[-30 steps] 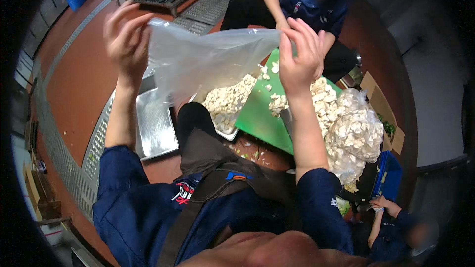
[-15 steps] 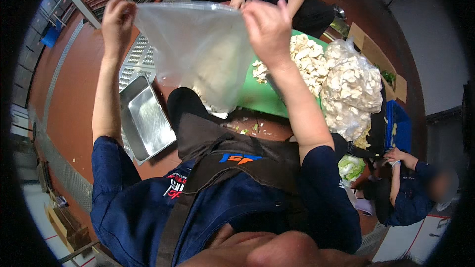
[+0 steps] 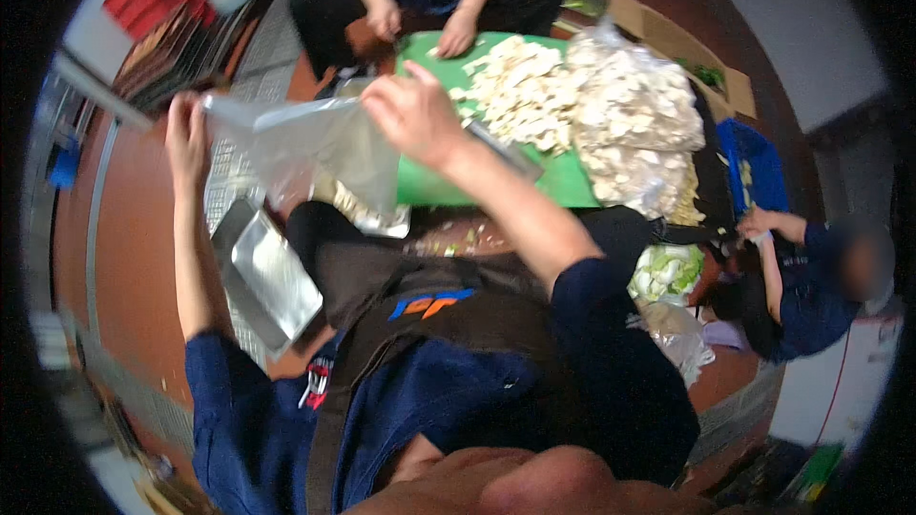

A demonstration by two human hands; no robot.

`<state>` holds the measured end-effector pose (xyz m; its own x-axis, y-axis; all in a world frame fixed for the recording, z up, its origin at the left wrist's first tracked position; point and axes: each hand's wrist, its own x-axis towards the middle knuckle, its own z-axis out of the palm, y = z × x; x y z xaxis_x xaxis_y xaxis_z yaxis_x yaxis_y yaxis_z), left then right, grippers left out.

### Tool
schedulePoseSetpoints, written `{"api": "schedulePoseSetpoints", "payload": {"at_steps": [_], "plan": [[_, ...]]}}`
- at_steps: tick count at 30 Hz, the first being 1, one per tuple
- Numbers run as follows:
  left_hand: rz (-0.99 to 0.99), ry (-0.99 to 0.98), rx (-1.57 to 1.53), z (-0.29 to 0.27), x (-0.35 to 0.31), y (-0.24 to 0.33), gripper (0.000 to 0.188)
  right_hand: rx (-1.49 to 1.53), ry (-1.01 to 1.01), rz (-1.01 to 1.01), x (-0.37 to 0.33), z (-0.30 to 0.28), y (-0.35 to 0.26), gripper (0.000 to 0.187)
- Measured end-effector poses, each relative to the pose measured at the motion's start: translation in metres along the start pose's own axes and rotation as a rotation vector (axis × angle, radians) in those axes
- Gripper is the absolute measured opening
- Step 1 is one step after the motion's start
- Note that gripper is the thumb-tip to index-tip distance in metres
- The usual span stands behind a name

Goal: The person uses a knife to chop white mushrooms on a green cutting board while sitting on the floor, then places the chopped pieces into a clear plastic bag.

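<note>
A clear plastic bag hangs stretched out between my hands. My left hand pinches its upper left corner. With fingers closed, my right hand grips the upper right corner, over the near left part of a green cutting board. Pale sliced pieces, perhaps mushrooms, lie heaped on that board. A broad-bladed knife rests near the heap, partly behind my right forearm. Under the bag's lower edge shows a tray with more pale slices, partly covered.
An oblong steel pan lies left of my knee. Right of the board stands a large filled clear bag; beyond it is a blue crate. A co-worker's hands are at the board's far edge. Another person sits at right, near leafy greens.
Both hands have come down with the bag between them, and my right hand has moved left. The bag sags lower and less taut. My view has shifted, showing more of the board.
</note>
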<state>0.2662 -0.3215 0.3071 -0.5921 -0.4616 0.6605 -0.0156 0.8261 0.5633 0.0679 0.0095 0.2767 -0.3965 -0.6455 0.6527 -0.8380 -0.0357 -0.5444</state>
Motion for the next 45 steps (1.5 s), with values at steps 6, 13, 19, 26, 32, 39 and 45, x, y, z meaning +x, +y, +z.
{"api": "schedulePoseSetpoints", "payload": {"at_steps": [6,13,19,26,32,39,45], "plan": [[-0.167,-0.038,-0.824,0.085,-0.019,0.087,0.016,0.614,0.175,0.151,-0.058,-0.057,-0.013,0.048],[-0.325,-0.228,-0.865,0.198,-0.058,0.227,0.017,0.607,-0.184,0.247,-0.168,-0.074,-0.035,0.133],[-0.378,-0.715,-1.198,0.27,-0.109,0.319,0.015,0.724,0.381,0.568,-0.211,-0.077,-0.04,0.076],[-0.465,-1.159,-1.558,0.314,-0.142,0.405,0.014,0.211,0.555,0.412,-0.282,-0.177,-0.033,0.076],[-0.752,-1.526,-2.078,0.363,-0.151,0.433,0.023,0.018,0.569,0.589,-0.307,-0.164,-0.029,0.084],[-0.393,-1.061,-1.244,0.382,-0.101,0.36,0.032,0.119,1.545,0.558,-0.455,-0.241,0.006,0.034],[-0.624,-0.926,-0.858,0.378,-0.127,0.215,0.015,-0.216,1.616,1.062,-0.58,-0.272,0.029,0.033]]}}
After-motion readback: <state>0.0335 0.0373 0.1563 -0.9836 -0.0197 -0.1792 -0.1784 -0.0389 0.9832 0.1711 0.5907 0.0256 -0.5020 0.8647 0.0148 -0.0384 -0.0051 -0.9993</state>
